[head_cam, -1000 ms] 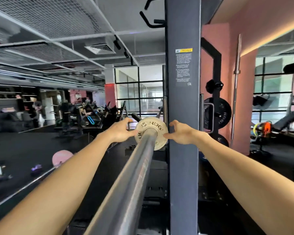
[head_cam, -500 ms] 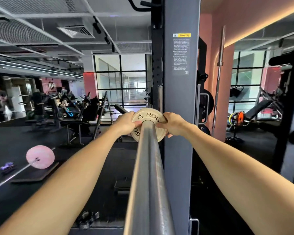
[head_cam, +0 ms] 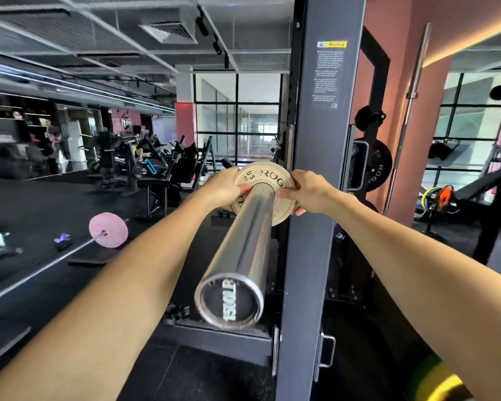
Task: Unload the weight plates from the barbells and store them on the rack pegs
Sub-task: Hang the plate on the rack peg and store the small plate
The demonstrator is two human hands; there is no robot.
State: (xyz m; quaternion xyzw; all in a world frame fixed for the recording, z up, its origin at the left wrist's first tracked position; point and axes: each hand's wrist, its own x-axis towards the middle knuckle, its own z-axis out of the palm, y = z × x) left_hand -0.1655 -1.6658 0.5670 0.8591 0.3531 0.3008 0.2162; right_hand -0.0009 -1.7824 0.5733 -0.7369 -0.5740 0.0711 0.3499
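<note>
Fingers [head_cam: 245, 189] of both hands curled round the small plate's [head_cam: 276, 208] opposite rims, sleeve [head_cam: 243, 253] bare toward its end.

Dark gym floor [head_cam: 35, 204], pink-plated barbell [head_cam: 108, 230] lying on it, small purple item [head_cam: 62, 239] beside

A commercial gym: a dark steel rack upright [head_cam: 324, 157] with a warning label, black plates [head_cam: 379, 166] on pegs, exercise machines [head_cam: 145, 166] (in rows), black rubber floor [head_cam: 41, 204], a pink-plated barbell [head_cam: 108, 230].

A dim gym with black floor [head_cam: 41, 204], pink wall [head_cam: 388, 33], gridded windows [head_cam: 237, 120] and a glowing ceiling strip [head_cam: 475, 33]
</note>
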